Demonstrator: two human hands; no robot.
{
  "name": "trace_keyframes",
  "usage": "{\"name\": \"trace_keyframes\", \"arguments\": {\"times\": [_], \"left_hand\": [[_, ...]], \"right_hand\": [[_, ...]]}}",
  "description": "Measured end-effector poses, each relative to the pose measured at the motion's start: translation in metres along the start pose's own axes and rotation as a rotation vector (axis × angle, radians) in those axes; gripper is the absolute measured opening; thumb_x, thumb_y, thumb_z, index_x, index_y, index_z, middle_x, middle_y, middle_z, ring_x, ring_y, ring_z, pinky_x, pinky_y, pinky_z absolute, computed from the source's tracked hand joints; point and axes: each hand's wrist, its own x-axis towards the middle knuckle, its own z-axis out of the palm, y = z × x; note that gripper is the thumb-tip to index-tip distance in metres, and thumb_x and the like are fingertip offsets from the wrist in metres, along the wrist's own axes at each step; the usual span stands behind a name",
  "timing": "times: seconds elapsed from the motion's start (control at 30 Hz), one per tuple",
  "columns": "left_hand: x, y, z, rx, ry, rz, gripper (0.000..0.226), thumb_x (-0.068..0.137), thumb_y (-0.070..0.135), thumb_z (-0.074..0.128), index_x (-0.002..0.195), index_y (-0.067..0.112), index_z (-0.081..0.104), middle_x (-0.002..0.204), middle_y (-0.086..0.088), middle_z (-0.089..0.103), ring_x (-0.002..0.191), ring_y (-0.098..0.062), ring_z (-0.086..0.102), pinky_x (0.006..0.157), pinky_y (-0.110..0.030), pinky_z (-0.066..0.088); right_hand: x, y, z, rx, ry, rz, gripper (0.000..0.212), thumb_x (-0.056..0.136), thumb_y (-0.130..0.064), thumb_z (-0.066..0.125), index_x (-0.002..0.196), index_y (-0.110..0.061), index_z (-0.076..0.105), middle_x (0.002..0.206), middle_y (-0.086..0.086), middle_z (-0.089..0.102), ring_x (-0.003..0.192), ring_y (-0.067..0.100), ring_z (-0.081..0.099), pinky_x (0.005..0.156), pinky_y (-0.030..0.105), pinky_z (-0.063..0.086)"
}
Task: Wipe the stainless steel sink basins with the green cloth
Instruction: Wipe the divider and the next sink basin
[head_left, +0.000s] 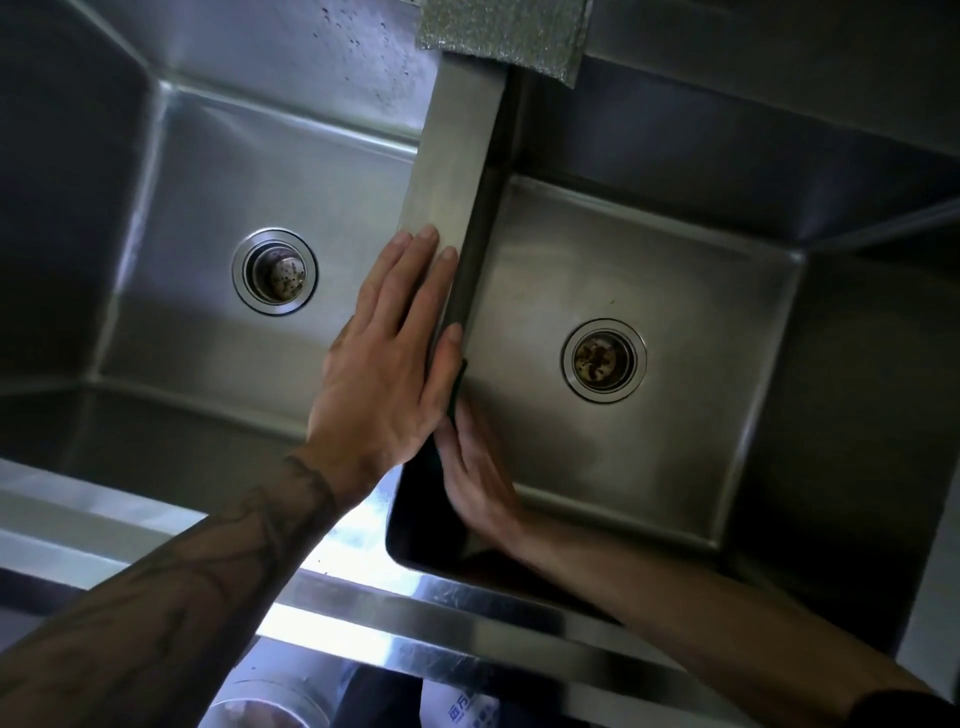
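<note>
Steel basins, left (208, 218) and right (649, 260), hold only drains; left hand (384, 358) flat on divider (457, 156); right hand (478, 478) presses green cloth (453, 400) against the wall.

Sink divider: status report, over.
Left hand flat on divider. Right hand presses green cloth against right basin's divider wall. Nothing in the way.

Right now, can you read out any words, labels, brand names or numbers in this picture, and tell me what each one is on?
"远方", as best it can be read: blue characters on a white package below the sink's front edge; the first is clear, the second is cut off and uncertain, and further print beside them is too blurred to read.
No other text shows: none on the basins, the drains or the scouring pad.
</note>
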Motion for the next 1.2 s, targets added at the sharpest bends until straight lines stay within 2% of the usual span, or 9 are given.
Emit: {"name": "trace_keyframes", "arguments": {"times": [0.13,0.27,0.37,0.53,0.7,0.8,0.97,1.1,1.2], "left_hand": [[-0.001,0.001,0.0,0.029,-0.003,-0.008,0.055,0.111,0.025,0.04,0.159,-0.001,0.041,0.169,-0.019,0.035,0.16,-0.033,0.028,0.133,-0.033,0.018],[0.0,0.002,0.001,0.069,0.008,-0.002,0.055,0.111,0.026,0.04,0.16,0.0,0.041,0.169,-0.018,0.035,0.16,-0.033,0.029,0.133,-0.038,0.024],[0.0,0.002,0.001,0.069,0.014,-0.007,0.055,0.111,0.027,0.039,0.16,0.0,0.041,0.169,-0.018,0.035,0.16,-0.033,0.029,0.132,-0.04,0.025],[0.0,0.002,0.002,0.107,0.021,0.003,0.055,0.112,0.028,0.039,0.159,0.0,0.042,0.169,-0.019,0.036,0.16,-0.033,0.03,0.132,-0.039,0.025],[-0.001,0.002,0.003,0.135,0.049,0.0,0.057,0.114,0.035,0.031,0.161,0.003,0.041,0.17,-0.016,0.036,0.16,-0.03,0.03,0.13,-0.037,0.03],[-0.003,0.001,0.003,0.139,0.053,-0.005,0.056,0.114,0.034,0.032,0.161,0.004,0.042,0.17,-0.014,0.037,0.16,-0.029,0.031,0.13,-0.035,0.03],[-0.011,0.006,0.001,0.174,0.009,-0.063,0.055,0.115,0.033,0.033,0.163,0.007,0.039,0.172,-0.01,0.034,0.162,-0.025,0.028,0.129,-0.04,0.031],[-0.065,0.024,0.002,0.251,-0.056,-0.186,0.06,0.114,0.038,0.03,0.168,0.012,0.027,0.177,-0.007,0.021,0.165,-0.022,0.017,0.129,-0.046,0.031],[-0.119,0.045,0.002,0.264,-0.088,-0.322,0.064,0.114,0.043,0.028,0.17,0.014,0.019,0.179,-0.007,0.014,0.166,-0.022,0.009,0.129,-0.051,0.029]], "right_hand": [[-0.013,0.014,-0.013,-0.143,-0.117,-0.099,0.053,0.111,-0.039,0.037,0.156,-0.01,0.039,0.154,0.021,0.043,0.139,0.028,0.04,0.117,0.03,0.029],[0.012,0.021,-0.028,-0.431,-0.217,-0.095,0.052,0.114,-0.028,0.036,0.162,-0.009,0.027,0.162,0.017,0.039,0.144,0.034,0.043,0.123,0.037,0.029],[0.001,0.022,-0.035,-0.421,-0.306,-0.153,0.039,0.114,-0.03,0.038,0.146,-0.011,0.05,0.139,0.018,0.057,0.124,0.036,0.058,0.108,0.05,0.044],[-0.025,0.028,-0.057,-0.624,-0.419,-0.353,0.036,0.11,-0.056,0.028,0.12,-0.03,0.051,0.113,0.001,0.061,0.101,0.028,0.065,0.084,0.046,0.055],[0.009,0.043,-0.054,-0.886,-0.572,-0.223,0.053,0.112,-0.052,0.026,0.157,-0.03,0.042,0.161,0.005,0.043,0.141,0.032,0.048,0.115,0.046,0.042],[0.008,0.049,-0.057,-0.838,-0.595,-0.24,0.053,0.109,-0.059,0.023,0.156,-0.038,0.039,0.159,0.002,0.044,0.141,0.03,0.047,0.115,0.045,0.042],[-0.024,0.054,-0.073,-0.697,-0.593,-0.367,0.049,0.106,-0.071,0.015,0.146,-0.052,0.036,0.123,-0.018,0.046,0.112,0.018,0.06,0.095,0.042,0.052],[0.0,0.06,-0.066,-0.79,-0.604,-0.242,0.052,0.11,-0.057,0.026,0.154,-0.038,0.045,0.155,0.001,0.049,0.139,0.026,0.048,0.117,0.045,0.039],[-0.001,0.06,-0.069,-0.807,-0.598,-0.256,0.054,0.11,-0.057,0.025,0.155,-0.036,0.045,0.157,0.001,0.047,0.142,0.025,0.045,0.119,0.045,0.037]]}}
